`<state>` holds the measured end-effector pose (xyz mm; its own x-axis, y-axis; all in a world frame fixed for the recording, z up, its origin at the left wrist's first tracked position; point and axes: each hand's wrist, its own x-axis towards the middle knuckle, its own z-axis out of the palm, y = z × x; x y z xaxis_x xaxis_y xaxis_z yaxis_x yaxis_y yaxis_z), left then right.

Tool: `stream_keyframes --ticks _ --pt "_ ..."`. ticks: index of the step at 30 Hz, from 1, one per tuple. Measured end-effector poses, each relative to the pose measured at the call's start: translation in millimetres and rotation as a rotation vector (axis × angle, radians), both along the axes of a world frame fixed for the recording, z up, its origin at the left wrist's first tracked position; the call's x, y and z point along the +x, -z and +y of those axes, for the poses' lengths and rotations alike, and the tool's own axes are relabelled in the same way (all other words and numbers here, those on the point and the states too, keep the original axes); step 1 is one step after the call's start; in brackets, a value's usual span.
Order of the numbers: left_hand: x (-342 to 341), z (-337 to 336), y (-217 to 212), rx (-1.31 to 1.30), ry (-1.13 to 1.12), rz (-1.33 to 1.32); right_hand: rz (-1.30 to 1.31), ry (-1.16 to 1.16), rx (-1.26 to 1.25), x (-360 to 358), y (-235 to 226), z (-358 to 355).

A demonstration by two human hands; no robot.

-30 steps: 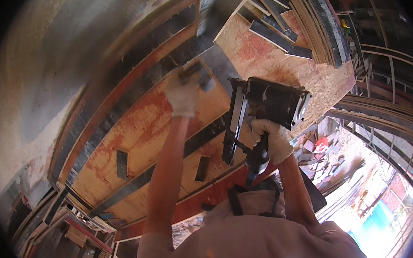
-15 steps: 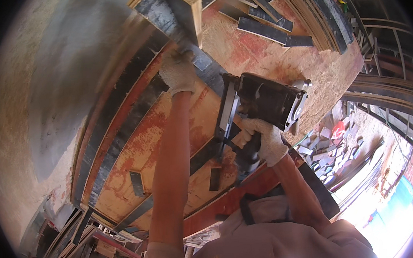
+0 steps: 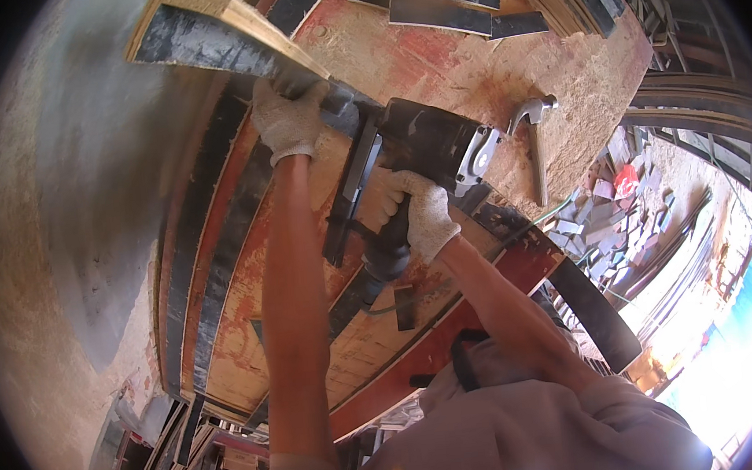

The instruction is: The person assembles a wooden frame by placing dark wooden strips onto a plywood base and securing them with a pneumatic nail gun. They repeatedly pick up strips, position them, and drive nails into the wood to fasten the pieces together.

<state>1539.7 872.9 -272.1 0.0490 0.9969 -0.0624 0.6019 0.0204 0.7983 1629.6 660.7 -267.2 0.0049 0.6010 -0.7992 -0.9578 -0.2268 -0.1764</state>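
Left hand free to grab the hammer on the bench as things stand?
Probably not. The left hand is pressing on the dark plank, and the circular saw held by the right hand sits between it and the hammer.

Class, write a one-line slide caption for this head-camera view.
Gloved left hand steadies a dark board while the gloved right hand grips a circular saw beside a hammer.

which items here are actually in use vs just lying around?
In use:
- circular saw, held at its handle by the gloved right hand
- dark board, pressed down by the gloved left hand
- red work table under both

Lying about:
- hammer on the sawdust
- dark offcut strips at the far edge
- scrap pile on the ground to the right
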Motion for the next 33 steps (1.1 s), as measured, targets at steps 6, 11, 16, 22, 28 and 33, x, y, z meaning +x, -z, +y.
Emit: stream_keyframes --ticks 6,11,16,22,28,33 --pt "-4 5 10 0.084 0.052 0.129 -0.061 0.024 -0.094 -8 10 4" --pt "-5 6 12 0.063 0.028 0.156 -0.071 -0.072 -0.047 -4 13 1" --pt "-5 7 9 0.052 0.058 0.077 -0.132 -0.084 -0.029 -7 18 -2" --pt "-1 9 6 -0.034 0.057 -0.065 -0.132 -0.189 -0.056 2 10 -6" --pt "-8 14 15 -0.012 0.089 -0.113 -0.103 -0.199 -0.033 -3 18 -3" --pt "-10 13 -24 -0.175 0.134 0.005 -0.164 -0.221 0.089 1 -3 -3"
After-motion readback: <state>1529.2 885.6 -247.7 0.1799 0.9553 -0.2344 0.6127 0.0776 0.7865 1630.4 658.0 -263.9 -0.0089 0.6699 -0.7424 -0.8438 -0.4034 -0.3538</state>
